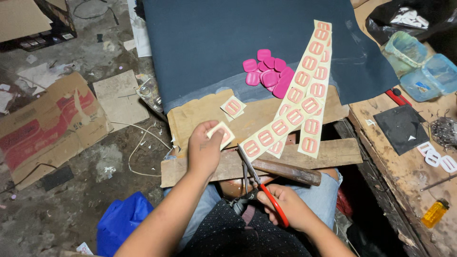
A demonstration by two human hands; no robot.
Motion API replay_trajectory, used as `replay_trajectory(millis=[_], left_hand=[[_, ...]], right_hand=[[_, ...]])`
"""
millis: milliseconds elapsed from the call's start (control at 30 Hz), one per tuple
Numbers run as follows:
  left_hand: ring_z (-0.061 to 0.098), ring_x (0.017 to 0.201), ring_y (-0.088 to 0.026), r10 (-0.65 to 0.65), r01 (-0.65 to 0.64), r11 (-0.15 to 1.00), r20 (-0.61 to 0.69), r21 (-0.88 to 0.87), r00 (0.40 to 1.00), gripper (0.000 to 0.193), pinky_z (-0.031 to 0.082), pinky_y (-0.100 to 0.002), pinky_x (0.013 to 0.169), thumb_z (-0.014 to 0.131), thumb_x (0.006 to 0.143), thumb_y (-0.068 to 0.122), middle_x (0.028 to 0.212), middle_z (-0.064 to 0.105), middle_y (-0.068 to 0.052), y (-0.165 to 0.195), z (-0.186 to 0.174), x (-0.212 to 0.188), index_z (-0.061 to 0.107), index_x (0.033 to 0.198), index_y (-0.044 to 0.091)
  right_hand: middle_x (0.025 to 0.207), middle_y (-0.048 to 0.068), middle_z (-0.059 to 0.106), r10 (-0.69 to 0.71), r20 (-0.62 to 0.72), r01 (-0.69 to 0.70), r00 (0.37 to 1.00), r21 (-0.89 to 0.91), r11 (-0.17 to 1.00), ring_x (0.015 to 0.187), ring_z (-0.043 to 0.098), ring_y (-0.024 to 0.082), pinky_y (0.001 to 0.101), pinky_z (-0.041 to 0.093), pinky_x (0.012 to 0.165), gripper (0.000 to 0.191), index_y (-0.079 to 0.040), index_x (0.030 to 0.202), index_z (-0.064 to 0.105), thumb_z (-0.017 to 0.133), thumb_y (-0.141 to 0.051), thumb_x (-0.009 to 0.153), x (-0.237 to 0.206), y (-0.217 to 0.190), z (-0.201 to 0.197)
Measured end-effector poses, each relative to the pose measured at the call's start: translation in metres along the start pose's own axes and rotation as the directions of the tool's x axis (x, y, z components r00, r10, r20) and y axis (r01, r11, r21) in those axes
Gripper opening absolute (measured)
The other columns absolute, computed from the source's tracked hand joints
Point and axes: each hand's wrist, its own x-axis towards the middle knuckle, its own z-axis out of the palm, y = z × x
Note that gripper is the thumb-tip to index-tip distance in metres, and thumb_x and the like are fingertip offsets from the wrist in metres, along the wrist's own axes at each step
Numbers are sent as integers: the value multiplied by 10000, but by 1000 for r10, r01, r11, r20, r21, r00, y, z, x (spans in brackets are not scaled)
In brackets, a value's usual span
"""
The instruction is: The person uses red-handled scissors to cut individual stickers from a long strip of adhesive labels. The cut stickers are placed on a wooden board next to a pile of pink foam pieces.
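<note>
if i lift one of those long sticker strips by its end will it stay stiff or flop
The long strips would probably flop: they look like thin paper and already curve across the boards. They seem light, so a push likely slides or fans them. The scissors in the right hand sit at one strip's end, which suggests they cut and tear easily.

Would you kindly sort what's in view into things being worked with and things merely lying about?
In use: left hand holding a cut square; right hand holding red-handled scissors; printed strips; cut pieces.
Lying about: pink plastic buckles; yellow lighter; blue bag; cardboard.
</note>
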Motion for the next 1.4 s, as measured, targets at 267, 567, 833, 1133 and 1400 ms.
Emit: replay_trajectory(millis=[267, 567, 833, 1133, 1400], left_hand=[[703, 897, -219, 117, -189, 777, 158, 601, 981, 412, 550, -321, 799, 741, 896, 236, 992, 722, -116, 27, 25, 36, 634, 1214, -3], [721, 869, -193, 67, -282, 821, 406, 497, 911, 476, 559, -314, 806, 753, 803, 133, 963, 745, -95, 24, 29, 3, 628, 1249, 21], [688, 953, -171, -153, 197, 967, 252, -159, 956, 407, 559, -272, 801, 670, 877, -24, 1105, 708, -151, 12, 28, -8, 553, 1267, -46], [706, 903, -173, -245, 310, 926, 284, -216, 927, 343, 573, -283, 808, 673, 878, -50, 1043, 734, -164, -5, -9, -53, 549, 1197, -61], [712, 847, -173, -277, 343, 918, 295, -200, 914, 324, 589, -305, 650, 657, 898, 11, 1019, 736, -158, 0, -12, -62, 548, 1197, -46]], right_hand=[[642, -59, 437, -245, 120, 268, 962, -257, 928, 594, 374, 34, 227, 336, 511, 488, -77, 686, 471, 812, -330, 926, -9, 3, -4], [739, -82, 557, -261, 207, 309, 943, -248, 918, 692, 486, 17, 206, 440, 625, 179, -81, 914, 651, 784, -197, 880, -33, 8, -25], [978, -6, 614, -364, 359, 435, 859, -139, 890, 943, 568, 96, 260, 482, 874, 311, -34, 1169, 640, 604, -297, 1007, -45, 21, -43], [883, -8, 628, -136, 175, 163, 975, -152, 975, 774, 586, 95, 259, 528, 716, 402, -64, 1171, 684, 597, -390, 952, -26, 19, -25], [806, -23, 580, -207, 139, 239, 968, -287, 928, 760, 528, 76, 248, 477, 689, 304, -60, 974, 661, 631, -363, 963, -21, -3, -8]])
